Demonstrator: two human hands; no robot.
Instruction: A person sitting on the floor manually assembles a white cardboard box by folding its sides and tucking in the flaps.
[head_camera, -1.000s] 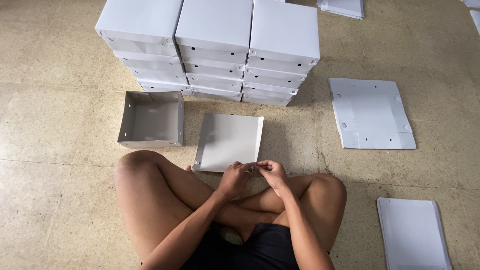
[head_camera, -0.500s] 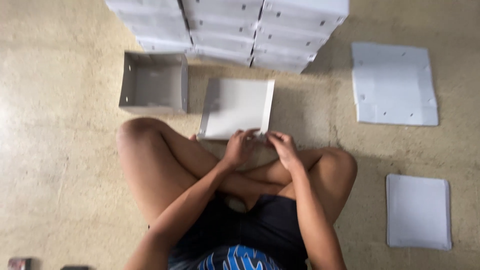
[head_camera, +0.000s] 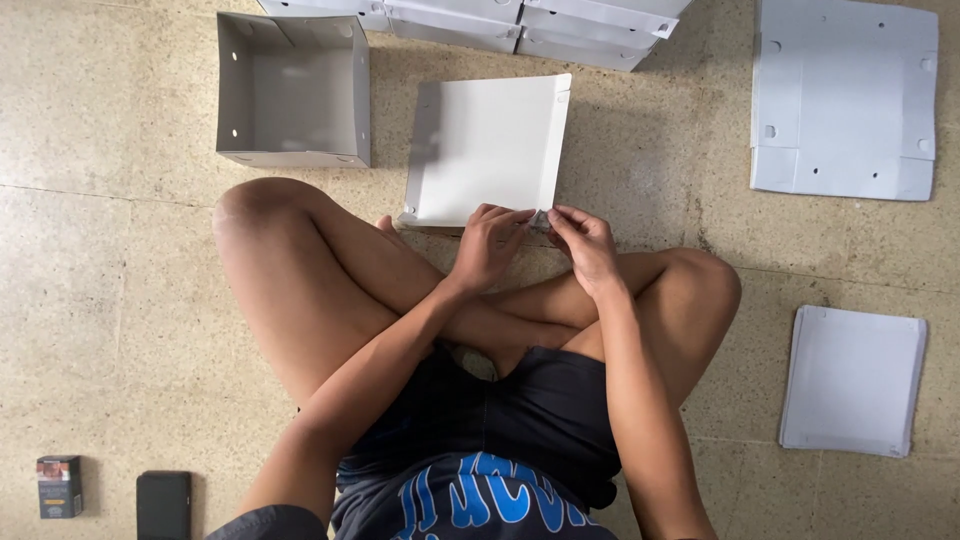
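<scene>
- My left hand (head_camera: 487, 245) and right hand (head_camera: 583, 240) both pinch the near right corner of the half-folded box (head_camera: 487, 150), fingers closed tight on a small flap there; what the fingertips hide I can't make out.
- The box lies on the floor (head_camera: 110, 300) just past my crossed legs (head_camera: 300, 270), its far edge near the stack of finished boxes (head_camera: 520, 22).
- With both hands on one corner, nothing pins the rest of the sheet. If I push sideways, the box could slide or swing on the smooth floor.
- The left wall stands up only loosely. It may flop flat while I work the right side, I think.
- Pressing hard on thin card could crease the flap off its fold line or tear it at the slot.
- I am reaching forward over my knees, so my hold has little leverage; the flap could spring out of my fingers.
- The open box (head_camera: 292, 90) sits close on the left, so a shove that way could bump it.
- The flat sheets (head_camera: 845, 95) on the right lie well apart, out of harm.
</scene>
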